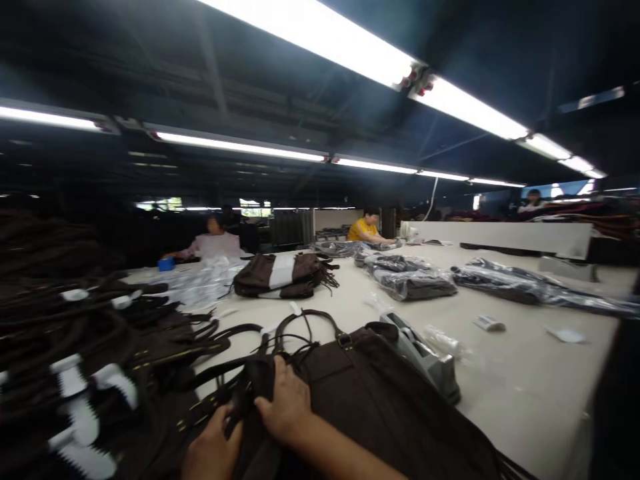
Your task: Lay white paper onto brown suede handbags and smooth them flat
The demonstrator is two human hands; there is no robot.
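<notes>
Grips dark fabric (259,377) at the left side of the large brown bag (345,387) with both hands: the left hand (213,445) low, thumb and finger pinched on it, the right hand (289,401) just above and to the right, fingers closed over it. Places the brown bag at the near edge of the pale tabletop (530,380), handles toward the far side. Shows a heap of dark bags (145,333) to the left, with white paper pieces (83,420) on it. Records a grey tape dispenser (430,363) just beside the brown bag, right side, with clear plastic (443,341) near it. Notes, farther back, a banded brown bag (303,270), plastic-wrapped goods (413,277) and a blue box (167,264). Also notes a person in pink (216,243) and a person in yellow (365,229) beyond.
</notes>
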